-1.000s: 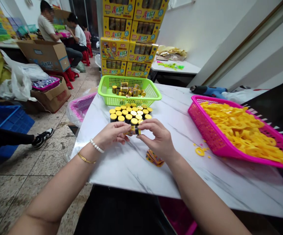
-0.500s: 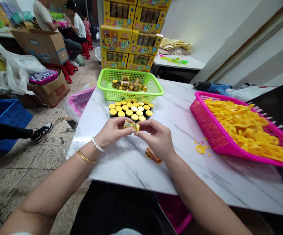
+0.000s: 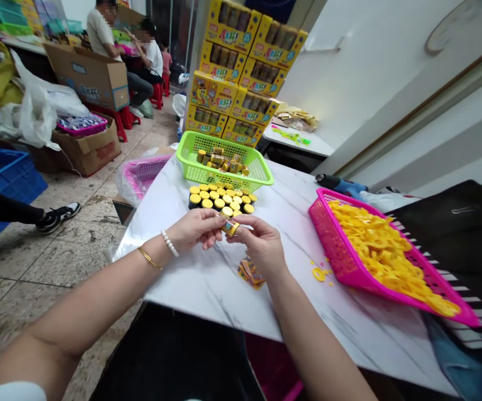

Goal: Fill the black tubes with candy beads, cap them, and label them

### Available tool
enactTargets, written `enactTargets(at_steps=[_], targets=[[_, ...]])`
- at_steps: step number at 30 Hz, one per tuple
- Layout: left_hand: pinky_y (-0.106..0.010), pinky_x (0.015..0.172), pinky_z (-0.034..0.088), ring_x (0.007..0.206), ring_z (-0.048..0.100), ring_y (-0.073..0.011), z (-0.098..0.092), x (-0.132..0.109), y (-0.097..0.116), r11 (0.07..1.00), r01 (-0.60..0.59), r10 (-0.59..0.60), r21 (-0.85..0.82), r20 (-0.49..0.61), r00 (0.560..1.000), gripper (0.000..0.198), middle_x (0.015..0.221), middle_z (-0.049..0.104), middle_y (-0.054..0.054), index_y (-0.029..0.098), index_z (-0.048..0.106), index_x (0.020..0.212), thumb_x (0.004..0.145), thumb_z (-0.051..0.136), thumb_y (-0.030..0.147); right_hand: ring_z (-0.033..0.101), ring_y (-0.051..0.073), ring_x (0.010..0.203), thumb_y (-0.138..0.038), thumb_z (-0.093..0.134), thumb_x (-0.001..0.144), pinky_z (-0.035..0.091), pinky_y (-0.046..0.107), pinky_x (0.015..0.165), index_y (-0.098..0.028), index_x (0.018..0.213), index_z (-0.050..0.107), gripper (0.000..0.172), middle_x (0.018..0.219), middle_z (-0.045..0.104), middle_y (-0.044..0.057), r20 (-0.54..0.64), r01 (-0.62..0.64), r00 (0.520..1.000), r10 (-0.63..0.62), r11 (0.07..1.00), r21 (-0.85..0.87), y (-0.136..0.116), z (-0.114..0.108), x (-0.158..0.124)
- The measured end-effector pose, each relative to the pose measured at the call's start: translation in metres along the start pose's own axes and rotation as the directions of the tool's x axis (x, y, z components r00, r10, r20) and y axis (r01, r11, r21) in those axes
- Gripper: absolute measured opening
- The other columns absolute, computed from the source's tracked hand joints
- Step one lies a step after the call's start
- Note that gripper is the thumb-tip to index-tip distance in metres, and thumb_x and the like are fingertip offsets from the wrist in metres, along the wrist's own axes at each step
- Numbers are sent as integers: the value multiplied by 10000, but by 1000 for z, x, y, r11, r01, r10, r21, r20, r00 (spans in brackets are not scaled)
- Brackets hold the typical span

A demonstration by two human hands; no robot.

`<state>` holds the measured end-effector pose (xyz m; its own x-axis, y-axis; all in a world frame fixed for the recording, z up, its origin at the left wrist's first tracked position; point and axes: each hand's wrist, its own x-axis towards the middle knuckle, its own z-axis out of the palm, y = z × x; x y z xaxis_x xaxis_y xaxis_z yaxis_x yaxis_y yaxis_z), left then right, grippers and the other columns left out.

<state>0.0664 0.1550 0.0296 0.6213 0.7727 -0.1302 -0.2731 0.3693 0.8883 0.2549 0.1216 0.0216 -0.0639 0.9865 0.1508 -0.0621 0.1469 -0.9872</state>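
Note:
Between my two hands is a small tube-shaped container (image 3: 230,226) with a printed yellow wrapper, held tilted above the table. My left hand (image 3: 197,228) pinches its left side with thumb and fingers. Its other end is gripped by the fingertips of my right hand (image 3: 260,236). Just beyond stand several black containers with yellow lids (image 3: 220,196), upright in close rows. A small stack of colourful printed labels (image 3: 251,272) lies on the table near my right wrist, partly covered by it.
A green basket (image 3: 224,177) with more small containers stands behind the rows. To the right is a pink basket (image 3: 341,273) heaped with yellow plastic rings (image 3: 380,250). A blue heat gun (image 3: 341,185) lies behind it. Yellow display boxes (image 3: 235,72) are stacked at the back.
The camera view has tilted and shifted. The container has turned from nearly level to slanted, its right end lower, and my left fingers have shifted their hold on it.

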Motion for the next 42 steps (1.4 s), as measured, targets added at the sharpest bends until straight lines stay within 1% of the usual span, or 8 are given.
enactTargets(at_steps=[6, 10, 14, 23, 30, 34, 38, 42], targets=[[-150, 329, 361, 329, 497, -49, 4, 1, 1, 992, 119, -121, -40, -69, 990, 431, 532, 632, -4, 109, 609, 755, 846, 700, 520, 711, 173, 777, -353, 853, 688, 669, 390, 671, -243, 853, 778, 211, 1064, 694, 31, -32, 68, 997, -69, 997, -39, 2, 5, 2], [-156, 352, 393, 359, 535, -76, 6, 0, 4, 987, 134, -147, -85, -170, 975, 344, 562, 666, -26, 137, 573, 900, 912, 639, 475, 721, 173, 742, -419, 835, 690, 656, 390, 747, -226, 1001, 754, 375, 961, 729, 34, -201, 106, 969, -145, 976, -192, -22, -3, 59], [-161, 359, 396, 385, 555, -85, 5, -1, 6, 993, 114, -115, -20, -188, 975, 311, 603, 682, -43, 152, 554, 900, 903, 663, 443, 699, 146, 741, -422, 846, 653, 640, 338, 710, -282, 1245, 671, 632, 1129, 704, 36, -113, 165, 966, -233, 891, -424, -51, -28, 94], [-173, 369, 365, 395, 537, -64, 12, -2, 5, 987, 141, -135, 80, -80, 988, 311, 596, 656, -5, 125, 633, 841, 821, 762, 407, 647, 183, 738, -337, 730, 836, 539, 318, 663, -247, 829, 790, 108, 819, 687, 73, 175, 163, 983, -45, 643, -748, -1, -83, -61], [-182, 380, 354, 434, 535, -71, 10, -1, -2, 975, 158, -137, 158, -136, 981, 366, 628, 652, -19, 120, 654, 807, 762, 792, 456, 606, 171, 723, -261, 676, 850, 501, 325, 684, -207, 735, 695, 128, 745, 630, 34, 120, 213, 974, -191, 602, -770, 4, -63, -47], [-207, 497, 426, 617, 601, -112, 7, 1, -7, 976, 38, -12, 212, -122, 992, 509, 787, 698, -79, 114, 712, 801, 664, 803, 596, 600, 171, 770, -272, 653, 879, 515, 331, 738, -221, 782, 700, 120, 797, 622, 45, 101, 369, 886, -453, 555, -746, -17, -28, -24], [-214, 573, 406, 621, 542, -99, 2, 5, -7, 963, -111, 159, 247, -183, 970, 449, 706, 675, -36, 125, 719, 727, 612, 829, 545, 606, 163, 778, -344, 713, 821, 527, 323, 737, -219, 906, 694, 153, 863, 626, 43, 42, 376, 894, -445, 697, -611, -23, 2, -1], [-213, 536, 367, 541, 469, -81, 1, 7, -4, 958, -123, 192, 258, -260, 946, 394, 597, 611, 7, 128, 672, 663, 590, 837, 479, 565, 115, 571, -554, 710, 772, 473, 249, 525, -155, 885, 665, 417, 752, 645, 32, -37, -19, 999, 7, 941, -337, -14, 11, 16]])
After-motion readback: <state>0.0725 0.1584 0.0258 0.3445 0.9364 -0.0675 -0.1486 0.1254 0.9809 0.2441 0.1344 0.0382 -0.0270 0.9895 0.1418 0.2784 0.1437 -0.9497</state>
